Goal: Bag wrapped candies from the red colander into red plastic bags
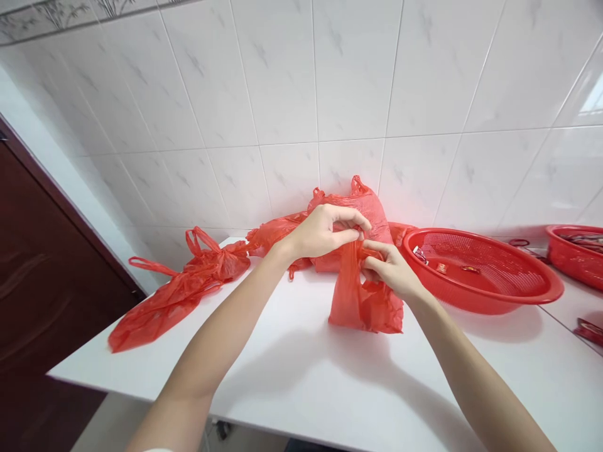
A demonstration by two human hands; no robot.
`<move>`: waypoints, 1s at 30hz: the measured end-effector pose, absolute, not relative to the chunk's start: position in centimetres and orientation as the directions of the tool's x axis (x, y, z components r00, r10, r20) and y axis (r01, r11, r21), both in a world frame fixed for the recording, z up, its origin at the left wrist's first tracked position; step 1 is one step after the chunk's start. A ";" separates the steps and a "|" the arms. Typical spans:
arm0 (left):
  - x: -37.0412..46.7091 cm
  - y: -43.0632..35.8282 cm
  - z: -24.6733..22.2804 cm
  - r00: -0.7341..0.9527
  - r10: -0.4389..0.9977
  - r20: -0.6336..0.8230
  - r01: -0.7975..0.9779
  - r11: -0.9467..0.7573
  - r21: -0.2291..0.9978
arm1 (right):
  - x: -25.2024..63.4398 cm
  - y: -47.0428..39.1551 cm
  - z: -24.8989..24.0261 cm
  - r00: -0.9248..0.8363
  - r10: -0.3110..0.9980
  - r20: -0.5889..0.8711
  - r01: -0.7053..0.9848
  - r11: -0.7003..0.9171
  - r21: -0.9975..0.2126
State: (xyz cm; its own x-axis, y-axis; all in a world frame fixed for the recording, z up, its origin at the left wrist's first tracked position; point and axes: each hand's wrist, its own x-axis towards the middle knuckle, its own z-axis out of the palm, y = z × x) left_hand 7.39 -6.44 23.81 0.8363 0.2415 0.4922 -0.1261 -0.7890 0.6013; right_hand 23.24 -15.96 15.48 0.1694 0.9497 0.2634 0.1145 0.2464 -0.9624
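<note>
A red plastic bag (348,295) hangs from both hands over the white table, its lower edge at or just above the surface; I cannot tell whether it touches. My left hand (332,229) pinches the top of one handle between thumb and fingers. On the right side of the same bag, my right hand (389,267) has its fingers curled into the handle area, partly hidden by the plastic. Behind them, a full red plastic bag (372,210) leans near the tiled wall.
Another red plastic bag (160,311) lies along the table's left side. A red basket (490,301) with a few small wrapped items stands to the right, and a second red basket (575,257) sits at the far right. White table (282,376); dark door (47,282) at left.
</note>
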 end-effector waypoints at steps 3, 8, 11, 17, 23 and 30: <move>8.8 -6.3 23.3 0.840 0.239 0.487 -0.155 -0.754 0.638 | 23.0 -16.0 15.6 0.026 0.963 0.270 0.038 0.269 -0.963; 9.0 -5.8 22.0 0.802 0.312 0.509 -0.113 -0.759 0.642 | 23.3 -15.3 15.1 0.142 0.949 0.280 0.023 0.279 -0.960; 7.9 -5.5 20.8 0.731 0.436 0.525 0.007 -0.774 0.633 | 23.6 -14.8 15.1 0.168 0.946 0.276 -0.035 0.285 -0.958; 6.6 -7.5 17.5 0.636 0.435 0.637 -0.061 -0.795 0.604 | 24.2 -14.5 15.4 0.092 0.973 0.210 -0.198 0.225 -0.954; 6.8 -9.3 14.9 0.756 0.314 0.575 -0.045 -0.851 0.524 | 24.7 -14.7 15.4 0.084 0.976 0.200 -0.202 0.213 -0.956; 8.2 -7.0 14.1 0.526 0.689 0.498 -0.260 -0.427 0.866 | 24.8 -15.7 16.0 0.073 0.946 0.317 0.060 0.313 -0.948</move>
